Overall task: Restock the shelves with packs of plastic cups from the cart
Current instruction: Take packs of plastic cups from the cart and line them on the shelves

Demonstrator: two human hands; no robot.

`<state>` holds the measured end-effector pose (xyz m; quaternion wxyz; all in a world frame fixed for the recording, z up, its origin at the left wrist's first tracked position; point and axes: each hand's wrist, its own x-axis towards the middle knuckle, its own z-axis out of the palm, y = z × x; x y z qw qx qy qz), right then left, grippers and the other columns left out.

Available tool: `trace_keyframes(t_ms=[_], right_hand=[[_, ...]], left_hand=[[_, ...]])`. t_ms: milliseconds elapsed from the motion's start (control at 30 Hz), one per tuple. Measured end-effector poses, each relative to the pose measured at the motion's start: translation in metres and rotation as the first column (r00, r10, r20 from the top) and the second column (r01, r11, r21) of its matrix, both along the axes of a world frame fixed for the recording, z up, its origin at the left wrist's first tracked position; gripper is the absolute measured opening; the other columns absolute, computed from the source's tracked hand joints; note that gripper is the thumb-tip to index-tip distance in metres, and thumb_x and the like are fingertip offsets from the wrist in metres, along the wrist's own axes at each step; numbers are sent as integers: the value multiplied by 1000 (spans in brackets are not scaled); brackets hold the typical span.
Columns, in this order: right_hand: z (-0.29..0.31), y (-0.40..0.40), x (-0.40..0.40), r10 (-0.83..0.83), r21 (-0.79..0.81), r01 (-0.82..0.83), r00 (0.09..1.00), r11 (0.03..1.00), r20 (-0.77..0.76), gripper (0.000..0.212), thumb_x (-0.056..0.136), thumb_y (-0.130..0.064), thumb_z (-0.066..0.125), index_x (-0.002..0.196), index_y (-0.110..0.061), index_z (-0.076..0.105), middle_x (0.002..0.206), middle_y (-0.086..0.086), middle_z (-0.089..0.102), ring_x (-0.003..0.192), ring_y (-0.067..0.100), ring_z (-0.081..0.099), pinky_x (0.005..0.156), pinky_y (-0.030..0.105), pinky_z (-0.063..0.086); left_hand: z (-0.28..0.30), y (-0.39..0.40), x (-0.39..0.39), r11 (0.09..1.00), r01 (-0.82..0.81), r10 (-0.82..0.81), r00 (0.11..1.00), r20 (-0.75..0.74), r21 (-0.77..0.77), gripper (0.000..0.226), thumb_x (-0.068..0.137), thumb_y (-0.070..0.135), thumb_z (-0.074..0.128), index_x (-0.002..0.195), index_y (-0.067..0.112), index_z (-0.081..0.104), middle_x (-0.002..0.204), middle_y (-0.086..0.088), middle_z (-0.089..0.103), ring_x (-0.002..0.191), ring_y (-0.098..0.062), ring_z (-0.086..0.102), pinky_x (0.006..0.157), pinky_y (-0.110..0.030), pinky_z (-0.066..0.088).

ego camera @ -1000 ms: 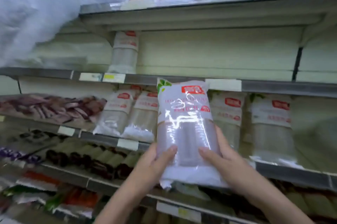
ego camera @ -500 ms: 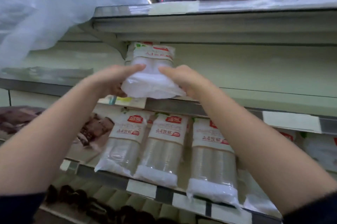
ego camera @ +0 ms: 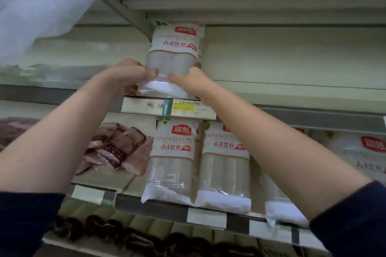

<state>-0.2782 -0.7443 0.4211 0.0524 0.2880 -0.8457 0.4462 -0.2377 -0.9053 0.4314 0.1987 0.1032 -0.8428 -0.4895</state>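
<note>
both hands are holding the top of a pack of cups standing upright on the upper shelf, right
Not quite. In the head view the left hand and right hand grip the bottom of the pack of cups, not the top. The rest holds: the pack stands upright on the upper shelf.

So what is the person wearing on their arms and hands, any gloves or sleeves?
No gloves: the left hand and right hand are both bare, with short, unpainted nails. Each forearm is uncovered as well. Dark navy sleeves are pushed up toward the elbows, plain fabric with no visible markings. No watch, rings or bracelets show.
</note>
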Motion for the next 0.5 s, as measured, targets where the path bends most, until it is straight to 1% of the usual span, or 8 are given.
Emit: trace_keyframes(t_ms=[67,133,200,267,300,333,433,500], right_hand=[[3,2,0,-18,28,19,1000,999,-5,42,92,-39,53,112,-2,56,99,9,63,92,26,60,80,34,49],[5,5,4,-30,29,30,1000,999,-3,49,91,-40,53,119,-1,55,113,14,65,101,30,62,92,40,51],[6,14,8,-26,-1,26,1000,1000,-13,45,90,-38,56,117,-2,55,112,11,65,96,26,63,86,39,54],[5,30,23,-42,-68,39,998,997,-42,37,90,-33,59,113,-6,49,103,0,59,86,15,57,66,24,50],[4,44,33,-79,-99,70,993,993,-84,41,89,-32,60,120,-8,45,102,-2,53,86,13,52,59,20,43],[0,59,43,-110,-138,92,986,986,-127,49,88,-30,61,128,-8,41,104,0,52,90,12,50,60,20,42],[-37,120,70,-123,-361,64,982,930,-144,63,83,-17,66,138,-9,36,109,4,57,96,15,61,85,29,51],[-82,170,86,-112,-471,63,991,880,-75,62,81,-7,67,136,-12,40,101,1,58,87,10,62,86,29,52]], left_hand=[[3,1,-3,997,-41,43,998,34,-61,49,84,36,65,116,1,53,107,-16,64,82,-26,62,70,-37,53],[2,13,-3,971,-154,157,988,1,-186,55,83,36,64,123,1,50,123,-19,59,103,-35,60,89,-42,50],[-3,38,8,885,-351,292,930,-222,-307,51,87,24,60,129,-1,47,131,-20,54,118,-36,52,97,-40,43],[-10,71,25,861,-412,240,847,-475,-299,50,87,16,58,133,3,45,134,-15,53,124,-29,49,102,-38,40],[-17,90,32,876,-386,176,814,-554,-289,50,86,15,58,133,5,46,133,-12,54,123,-25,50,102,-36,40],[-27,107,38,898,-338,108,790,-603,-282,48,85,16,59,131,7,48,128,-10,56,118,-22,52,100,-35,43],[-72,167,57,978,-94,-53,749,-660,-185,39,78,21,62,116,12,57,103,-1,62,93,-14,60,81,-29,52],[-110,210,71,993,78,-115,780,-616,-87,34,75,23,64,108,22,57,94,5,63,83,-6,60,72,-19,49]])
